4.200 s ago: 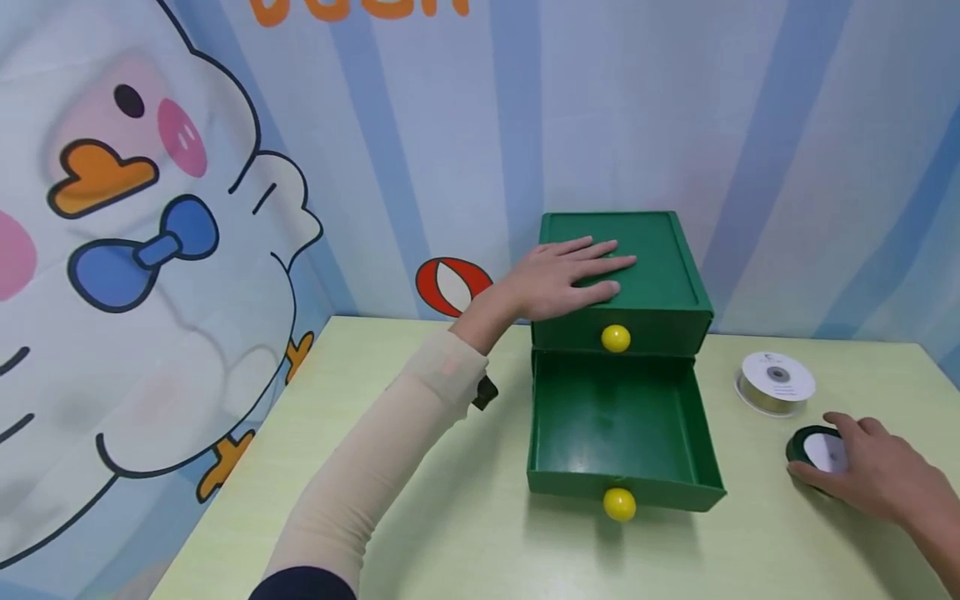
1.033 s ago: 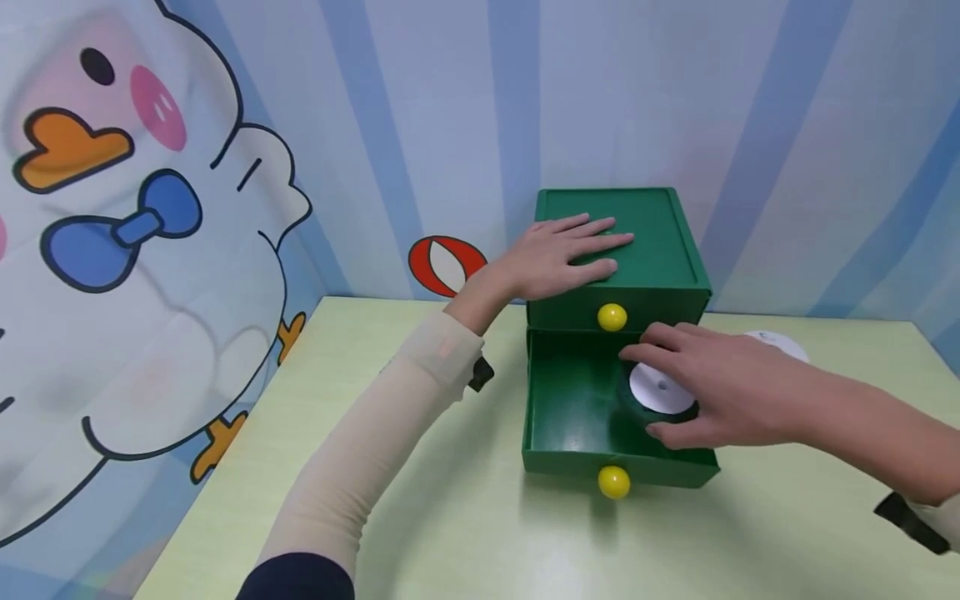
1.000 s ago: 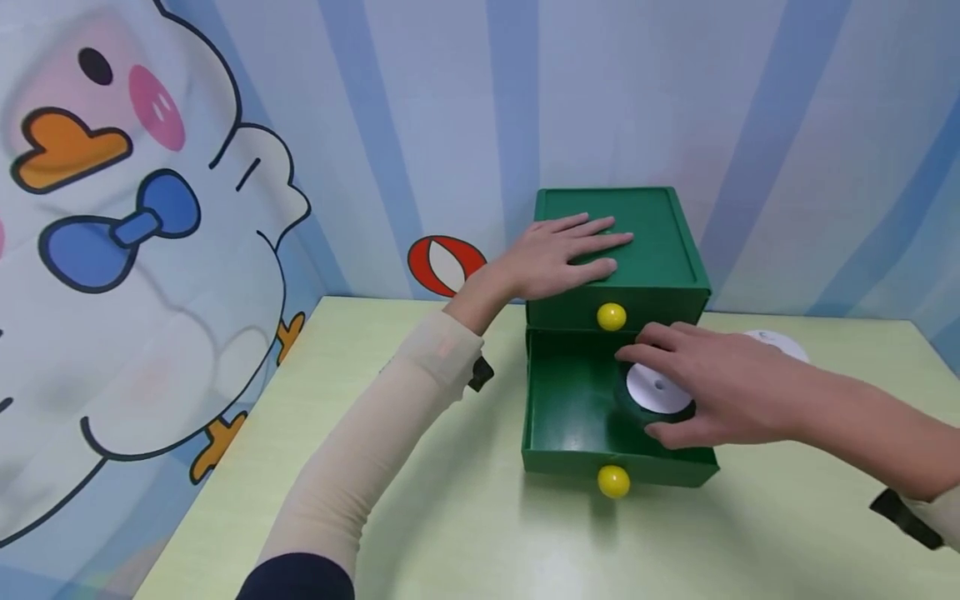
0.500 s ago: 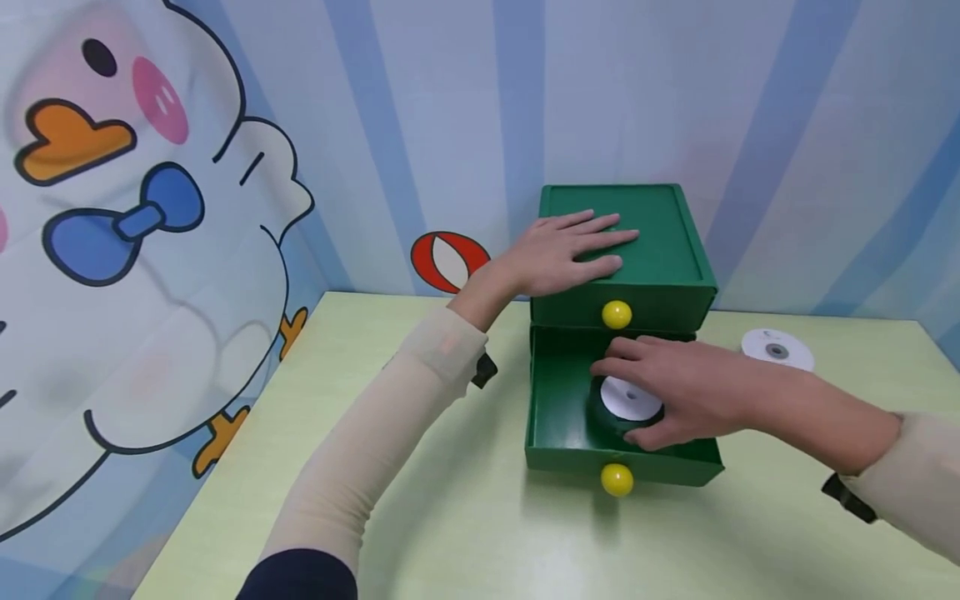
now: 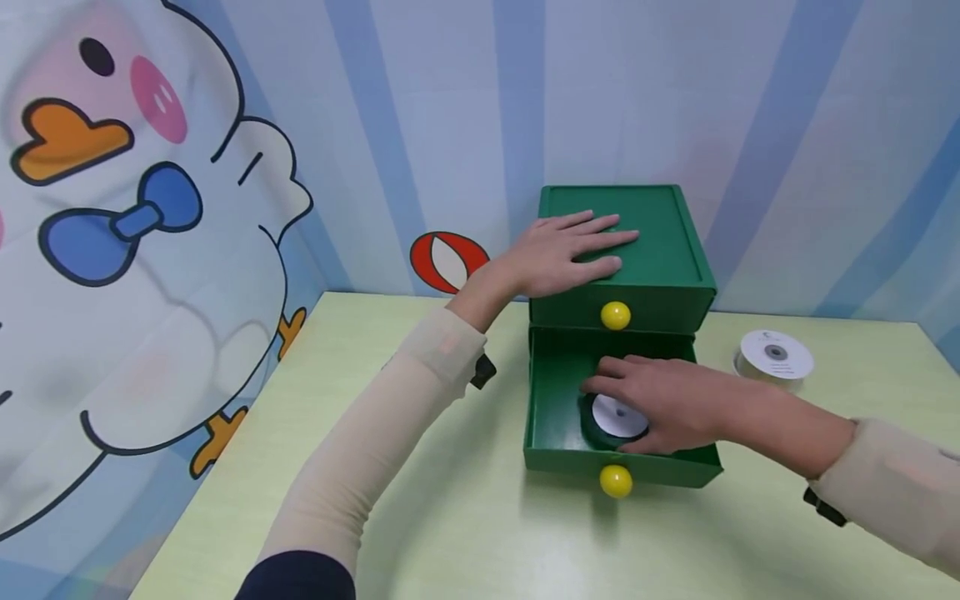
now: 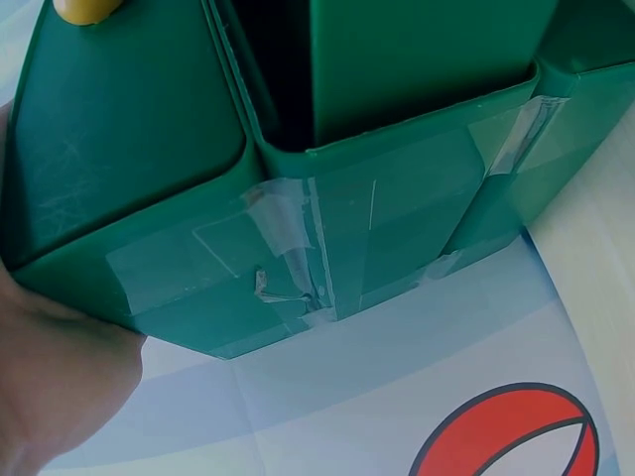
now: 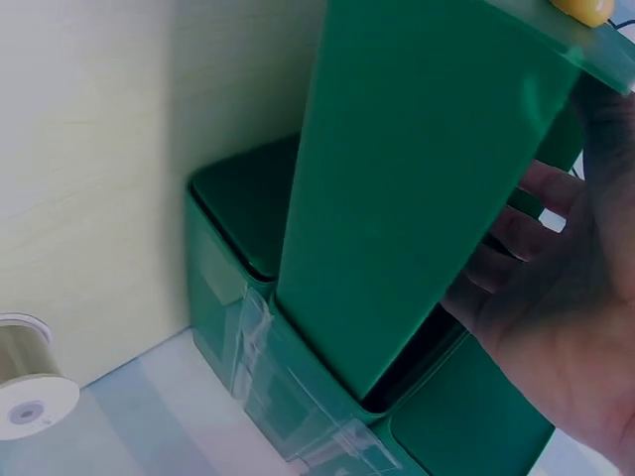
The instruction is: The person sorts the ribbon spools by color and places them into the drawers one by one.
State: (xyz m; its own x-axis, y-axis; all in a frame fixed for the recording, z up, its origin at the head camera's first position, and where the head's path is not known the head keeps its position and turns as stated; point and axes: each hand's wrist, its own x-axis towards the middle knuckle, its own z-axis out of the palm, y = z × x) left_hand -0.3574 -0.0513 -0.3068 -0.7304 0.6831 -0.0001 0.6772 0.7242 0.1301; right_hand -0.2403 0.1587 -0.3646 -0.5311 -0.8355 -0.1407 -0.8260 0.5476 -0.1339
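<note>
A green drawer cabinet [image 5: 663, 246] with yellow knobs stands against the wall; a lower drawer [image 5: 551, 392] is pulled out. My left hand [image 5: 562, 254] rests flat on the cabinet top, fingers spread; the left wrist view catches part of that hand [image 6: 64, 372] beside the taped green side. Inside the open drawer, my right hand [image 5: 667, 404] holds a dark green ribbon spool [image 5: 617, 417] with a white face, fingers at its far edge and thumb at its near edge. In the right wrist view the drawer wall [image 7: 407, 188] hides the spool from sight.
A white-faced spool of gold-coloured ribbon [image 5: 775, 357] stands on the pale table [image 5: 450, 517] right of the cabinet. Behind is a striped blue backdrop [image 5: 420, 108] with a cartoon bird. The drawer's front knob [image 5: 616, 481] juts toward me.
My right hand picked up the green ribbon spool from the table at right, carried it left over the open drawer and lowered it inside. My left hand stays on the cabinet top.
</note>
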